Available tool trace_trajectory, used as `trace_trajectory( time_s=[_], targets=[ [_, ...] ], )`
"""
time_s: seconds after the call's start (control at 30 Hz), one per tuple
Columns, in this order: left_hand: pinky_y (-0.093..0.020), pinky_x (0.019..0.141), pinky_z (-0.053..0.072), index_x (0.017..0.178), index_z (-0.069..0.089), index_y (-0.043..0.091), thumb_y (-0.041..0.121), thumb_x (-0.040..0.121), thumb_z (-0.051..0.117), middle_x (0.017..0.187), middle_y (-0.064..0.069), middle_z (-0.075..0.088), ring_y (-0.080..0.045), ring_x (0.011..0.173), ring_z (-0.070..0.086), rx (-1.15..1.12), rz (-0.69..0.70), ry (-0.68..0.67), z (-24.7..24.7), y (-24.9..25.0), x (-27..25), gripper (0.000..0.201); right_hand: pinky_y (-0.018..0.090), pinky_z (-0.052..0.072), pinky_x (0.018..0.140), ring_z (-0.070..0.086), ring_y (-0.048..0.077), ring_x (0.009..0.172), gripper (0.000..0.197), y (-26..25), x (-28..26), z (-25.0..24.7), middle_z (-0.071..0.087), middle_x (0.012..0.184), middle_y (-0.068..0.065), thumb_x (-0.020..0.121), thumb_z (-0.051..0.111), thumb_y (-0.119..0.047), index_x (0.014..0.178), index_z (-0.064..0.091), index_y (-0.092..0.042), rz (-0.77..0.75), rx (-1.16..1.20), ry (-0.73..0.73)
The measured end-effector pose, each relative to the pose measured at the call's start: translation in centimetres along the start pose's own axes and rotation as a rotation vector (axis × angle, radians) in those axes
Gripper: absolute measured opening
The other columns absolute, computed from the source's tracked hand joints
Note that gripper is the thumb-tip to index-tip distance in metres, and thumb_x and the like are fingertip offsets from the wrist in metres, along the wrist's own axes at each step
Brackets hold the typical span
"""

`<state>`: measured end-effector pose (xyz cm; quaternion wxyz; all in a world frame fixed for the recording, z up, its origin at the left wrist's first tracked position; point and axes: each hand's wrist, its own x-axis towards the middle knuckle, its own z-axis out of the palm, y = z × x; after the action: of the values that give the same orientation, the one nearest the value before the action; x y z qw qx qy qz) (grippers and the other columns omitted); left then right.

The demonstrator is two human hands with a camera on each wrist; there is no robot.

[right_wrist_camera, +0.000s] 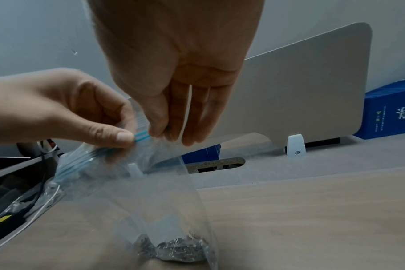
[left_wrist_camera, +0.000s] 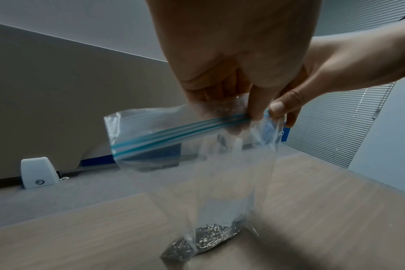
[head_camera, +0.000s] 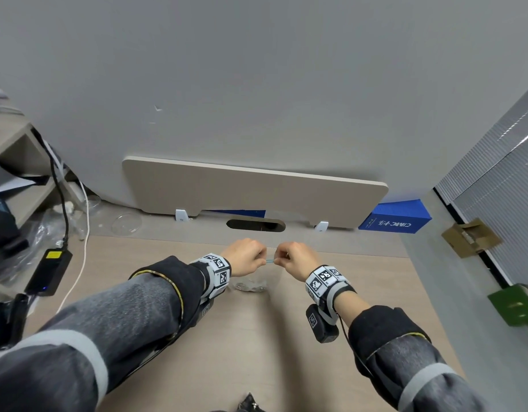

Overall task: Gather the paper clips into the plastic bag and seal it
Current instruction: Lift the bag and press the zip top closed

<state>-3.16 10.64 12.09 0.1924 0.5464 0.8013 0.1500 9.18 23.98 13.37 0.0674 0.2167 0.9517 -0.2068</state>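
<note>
Nearest, a heap of small silver metal paper clips (left_wrist_camera: 204,241) sits at the bottom of the clear, soft plastic zip bag (left_wrist_camera: 224,175), which hangs with its base resting on the pale wood-grain desk (left_wrist_camera: 335,210). Above it, the left hand (head_camera: 245,257) and right hand (head_camera: 297,258) each pinch the blue double-line zip strip (left_wrist_camera: 173,136) between thumb and curled fingers, close together near the middle of the top edge. The film looks thin, limp and slippery, with all the weight low, so it should swing and sag; the stiffer zip strip is the sound place to hold and press along. The seal appears unfinished. Beyond stand a beige divider panel (head_camera: 257,191) and a blue box (head_camera: 396,218).
</note>
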Motion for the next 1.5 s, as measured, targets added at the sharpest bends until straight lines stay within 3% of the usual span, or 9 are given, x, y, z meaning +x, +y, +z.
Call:
trace_trajectory(
  time_s=[0.17, 0.47, 0.57, 0.77, 0.87, 1.0, 1.13, 1.4, 1.5],
  targets=[
    [-0.039, 0.07, 0.046, 0.08, 0.051, 0.018, 0.021, 0.089, 0.051, 0.089, -0.008, 0.066, -0.031, 0.084, 0.059, 0.049, 0.028, -0.04, 0.5, 0.1, 0.1, 0.01, 0.029, 0.04, 0.068, 0.061, 0.021, 0.089, 0.013, -0.7, -0.1, 0.4, 0.07, 0.095, -0.001, 0.089, 0.061, -0.034, 0.091, 0.065, -0.021, -0.036, -0.069, -0.024],
    [-0.035, 0.071, 0.044, 0.094, 0.06, 0.01, 0.036, 0.091, 0.057, 0.097, -0.009, 0.067, -0.03, 0.089, 0.06, 0.111, -0.063, -0.052, -0.4, -1.8, -0.6, 0.027, 0.027, 0.038, 0.066, 0.058, 0.022, 0.079, 0.009, 1.2, -0.1, 0.1, 0.066, 0.082, -0.001, 0.089, 0.062, -0.027, 0.081, 0.063, -0.023, 0.091, 0.03, 0.025],
    [-0.036, 0.076, 0.048, 0.094, 0.065, 0.01, 0.034, 0.092, 0.057, 0.098, -0.01, 0.069, -0.031, 0.093, 0.061, 0.083, -0.146, -0.036, -1.0, -3.7, -1.0, 0.025, 0.026, 0.037, 0.067, 0.06, 0.022, 0.083, 0.008, 2.5, -0.4, -0.3, 0.069, 0.088, -0.001, 0.09, 0.061, -0.025, 0.084, 0.064, -0.021, 0.139, 0.022, 0.063],
    [-0.029, 0.071, 0.038, 0.096, 0.07, 0.007, 0.025, 0.094, 0.056, 0.095, -0.012, 0.071, -0.03, 0.092, 0.061, 0.011, -0.139, -0.01, -1.3, -3.4, -0.8, 0.022, 0.028, 0.042, 0.072, 0.063, 0.025, 0.097, 0.01, 2.7, -0.3, -0.6, 0.071, 0.1, -0.001, 0.091, 0.055, -0.022, 0.093, 0.065, -0.021, 0.145, -0.057, 0.079],
    [-0.032, 0.076, 0.044, 0.093, 0.07, 0.008, 0.026, 0.092, 0.06, 0.094, -0.009, 0.071, -0.027, 0.092, 0.061, -0.016, -0.152, 0.019, -1.3, -3.2, -0.9, 0.02, 0.028, 0.039, 0.07, 0.062, 0.026, 0.097, 0.012, 2.3, -0.3, -0.5, 0.07, 0.101, 0.001, 0.091, 0.053, -0.021, 0.095, 0.064, -0.021, 0.142, -0.106, 0.081],
    [-0.031, 0.076, 0.05, 0.09, 0.069, 0.008, 0.021, 0.091, 0.062, 0.074, -0.001, 0.061, -0.021, 0.074, 0.058, -0.085, -0.206, 0.029, -1.6, -2.9, -1.0, 0.015, 0.029, 0.039, 0.07, 0.062, 0.028, 0.095, 0.013, 2.2, -0.4, -0.4, 0.069, 0.1, 0.003, 0.091, 0.051, -0.018, 0.094, 0.064, -0.019, 0.164, -0.15, 0.083],
    [-0.026, 0.067, 0.054, 0.09, 0.07, 0.002, 0.009, 0.09, 0.057, 0.071, -0.01, 0.069, -0.018, 0.059, 0.064, -0.19, -0.224, -0.016, -1.5, -2.4, -0.9, 0.015, 0.029, 0.041, 0.07, 0.062, 0.028, 0.093, 0.013, 1.9, -0.4, -0.6, 0.068, 0.099, 0.004, 0.09, 0.051, -0.016, 0.094, 0.063, -0.018, 0.2, -0.165, 0.053],
    [-0.036, 0.079, 0.051, 0.089, 0.07, 0.005, 0.011, 0.089, 0.056, 0.082, -0.013, 0.072, -0.026, 0.079, 0.062, -0.123, -0.133, 0.006, -1.4, -0.9, -1.0, 0.015, 0.031, 0.047, 0.074, 0.063, 0.024, 0.096, 0.022, -1.3, -0.1, 0.6, 0.069, 0.104, 0.001, 0.091, 0.058, -0.036, 0.102, 0.065, -0.019, -0.01, -0.084, -0.017],
    [-0.033, 0.075, 0.053, 0.083, 0.072, 0.007, 0.013, 0.085, 0.063, 0.068, -0.006, 0.066, -0.018, 0.062, 0.06, -0.183, -0.144, 0.058, -1.2, -1.2, -1.1, 0.01, 0.028, 0.042, 0.068, 0.064, 0.024, 0.093, 0.019, -1.8, 0.0, 1.0, 0.07, 0.1, 0.002, 0.092, 0.056, -0.033, 0.098, 0.069, -0.02, -0.032, -0.114, 0.036]
  ],
)
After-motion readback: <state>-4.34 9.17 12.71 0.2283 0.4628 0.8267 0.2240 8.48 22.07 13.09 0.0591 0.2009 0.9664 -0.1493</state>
